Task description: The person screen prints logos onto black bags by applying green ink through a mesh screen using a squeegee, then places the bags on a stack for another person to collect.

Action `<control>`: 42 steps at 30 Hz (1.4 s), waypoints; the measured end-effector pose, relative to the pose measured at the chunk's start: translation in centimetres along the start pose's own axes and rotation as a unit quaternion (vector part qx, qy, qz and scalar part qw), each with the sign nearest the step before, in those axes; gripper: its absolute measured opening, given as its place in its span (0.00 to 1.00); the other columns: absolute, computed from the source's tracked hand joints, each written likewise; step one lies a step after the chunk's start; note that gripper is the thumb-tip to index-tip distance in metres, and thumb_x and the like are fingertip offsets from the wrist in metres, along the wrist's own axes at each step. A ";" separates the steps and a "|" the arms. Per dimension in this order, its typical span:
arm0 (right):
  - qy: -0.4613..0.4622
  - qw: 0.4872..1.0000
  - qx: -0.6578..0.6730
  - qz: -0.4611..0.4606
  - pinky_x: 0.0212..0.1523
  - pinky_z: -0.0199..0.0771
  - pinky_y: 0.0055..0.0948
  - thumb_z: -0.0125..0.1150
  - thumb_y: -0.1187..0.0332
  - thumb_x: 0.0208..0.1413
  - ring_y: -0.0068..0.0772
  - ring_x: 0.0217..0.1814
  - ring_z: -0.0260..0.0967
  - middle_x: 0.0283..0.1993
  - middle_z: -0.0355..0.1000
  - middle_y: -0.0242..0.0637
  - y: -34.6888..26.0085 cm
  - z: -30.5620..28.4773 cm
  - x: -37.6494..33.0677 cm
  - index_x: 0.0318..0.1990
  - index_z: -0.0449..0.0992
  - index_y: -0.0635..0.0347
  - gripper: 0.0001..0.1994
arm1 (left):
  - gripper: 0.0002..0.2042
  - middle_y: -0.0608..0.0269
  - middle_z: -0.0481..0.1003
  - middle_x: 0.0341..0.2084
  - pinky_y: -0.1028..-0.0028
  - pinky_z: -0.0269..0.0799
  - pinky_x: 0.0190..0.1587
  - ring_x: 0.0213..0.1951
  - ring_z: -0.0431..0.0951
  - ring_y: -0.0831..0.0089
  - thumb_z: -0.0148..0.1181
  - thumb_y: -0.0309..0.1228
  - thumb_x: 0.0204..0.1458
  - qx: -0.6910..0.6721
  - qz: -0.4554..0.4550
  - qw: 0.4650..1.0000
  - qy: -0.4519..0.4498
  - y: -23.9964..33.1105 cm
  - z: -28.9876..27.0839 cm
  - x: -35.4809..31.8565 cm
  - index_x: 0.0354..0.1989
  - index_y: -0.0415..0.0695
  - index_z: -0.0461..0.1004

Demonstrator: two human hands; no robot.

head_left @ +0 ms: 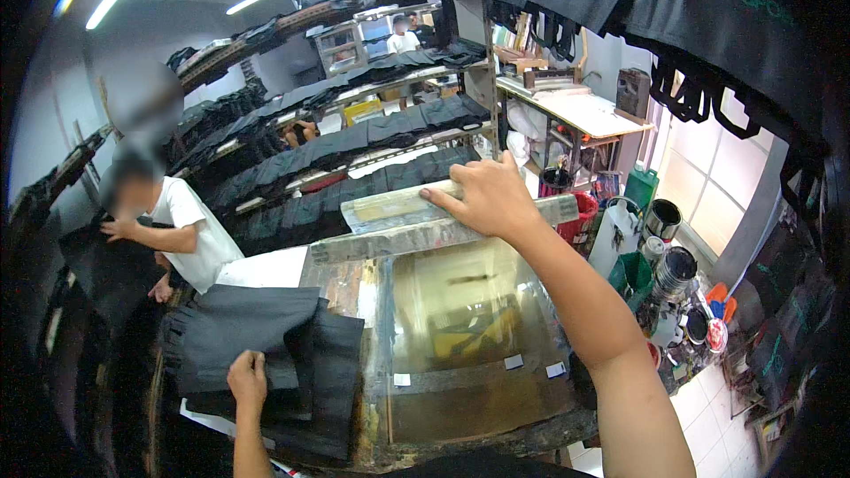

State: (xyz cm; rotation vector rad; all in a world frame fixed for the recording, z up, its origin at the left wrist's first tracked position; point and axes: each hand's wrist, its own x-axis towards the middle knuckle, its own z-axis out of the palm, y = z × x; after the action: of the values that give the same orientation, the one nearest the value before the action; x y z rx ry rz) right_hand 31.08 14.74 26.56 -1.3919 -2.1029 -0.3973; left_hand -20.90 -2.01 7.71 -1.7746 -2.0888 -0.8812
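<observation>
My left hand [248,377] is closed on a black fabric piece [239,327], pinching it over a stack of similar dark sheets on the worktable. My right hand [491,199] reaches to the far side of a screen-printing frame [354,243]. Its fingers are curled over a pale squeegee [398,204] at the frame's far bar, with the thumb along the top; the palm hides part of the grip. The frame's yellowish translucent mesh [460,301] lies to the right of the fabric, with small white tabs near its lower edge.
Racks draped with black fabric [354,128] stand beyond the table. A person in a white shirt [190,221] handles dark fabric at left. Paint cans [677,270], a green container [642,184] and a red bin [580,217] crowd the right. Printed black bags [708,9] hang overhead.
</observation>
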 end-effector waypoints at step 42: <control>-0.125 0.990 0.004 0.059 0.49 0.77 0.44 0.36 0.27 0.68 0.40 0.47 0.78 0.42 0.82 0.48 0.1 -2.1 3.8 0.41 0.84 0.64 0.44 | 0.49 0.44 0.48 0.80 0.26 0.29 0.73 0.78 0.40 0.30 0.50 0.74 0.56 -0.139 0.276 0.901 -0.303 32.4 20.0 -15.2 0.78 0.52 0.59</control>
State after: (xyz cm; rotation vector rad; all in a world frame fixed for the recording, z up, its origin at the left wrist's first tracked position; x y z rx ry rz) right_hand 30.71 16.44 30.53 -1.6247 -2.1991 -0.1729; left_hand 17.16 0.04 -7.44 -2.8894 -1.6036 -0.5118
